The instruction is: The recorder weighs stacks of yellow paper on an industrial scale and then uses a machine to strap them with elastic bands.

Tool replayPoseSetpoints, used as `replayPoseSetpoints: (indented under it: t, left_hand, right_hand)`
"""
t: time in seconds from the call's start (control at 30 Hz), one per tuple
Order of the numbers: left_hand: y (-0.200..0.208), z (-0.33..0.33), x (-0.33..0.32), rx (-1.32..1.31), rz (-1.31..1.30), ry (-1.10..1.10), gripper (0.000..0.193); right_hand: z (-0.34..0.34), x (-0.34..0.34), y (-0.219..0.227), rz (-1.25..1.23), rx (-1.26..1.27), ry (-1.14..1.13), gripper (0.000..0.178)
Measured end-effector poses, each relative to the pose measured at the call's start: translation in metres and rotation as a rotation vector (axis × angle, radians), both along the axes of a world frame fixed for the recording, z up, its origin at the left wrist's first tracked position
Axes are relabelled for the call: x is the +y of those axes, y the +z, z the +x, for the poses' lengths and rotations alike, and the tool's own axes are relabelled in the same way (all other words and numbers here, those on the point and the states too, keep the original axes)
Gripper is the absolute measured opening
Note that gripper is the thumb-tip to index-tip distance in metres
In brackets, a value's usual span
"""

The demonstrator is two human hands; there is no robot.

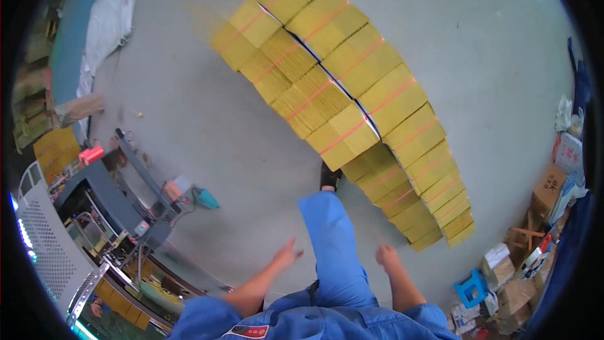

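My left hand (287,254) hangs to the left of my blue trouser leg, with its fingers loosely apart and nothing in them. To the right of the leg, my right hand (387,255) is closed in a loose fist, and no object shows in it. Both hands are apart from the things around them. Ahead of me stand yellow-brown cardboard bundles (349,135) in two long rows, tied with pink straps. A narrow dark and white gap runs between the rows. My right hand is nearest to the near bundles (390,192).
A grey machine (104,198) with a perforated panel stands at the left. A teal scoop-like object (206,198) lies beside it. White sheeting (110,22) lies at the far left. A blue stool (470,288), cardboard boxes (547,186) and loose wrapping line the right side.
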State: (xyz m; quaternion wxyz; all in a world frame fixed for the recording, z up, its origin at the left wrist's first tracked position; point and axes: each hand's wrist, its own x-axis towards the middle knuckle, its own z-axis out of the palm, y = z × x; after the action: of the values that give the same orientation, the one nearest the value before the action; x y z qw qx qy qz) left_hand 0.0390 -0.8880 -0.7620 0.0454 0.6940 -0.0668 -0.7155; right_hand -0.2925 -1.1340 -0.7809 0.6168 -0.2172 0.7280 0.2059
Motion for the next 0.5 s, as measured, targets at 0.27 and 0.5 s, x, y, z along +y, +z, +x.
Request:
replayPoseSetpoints:
  t: [0.27,0.5]
  left_hand:
    - [0.158,0.032,0.180,-0.004,-0.027,-0.079,0.078]
    - [0.259,0.003,0.218,-0.394,-0.499,-0.183,0.060]
  right_hand:
    - [-0.055,0.044,0.031,-0.076,-0.023,0.982,0.027]
    - [0.168,0.085,0.099,-0.363,-0.398,0.307,0.028]
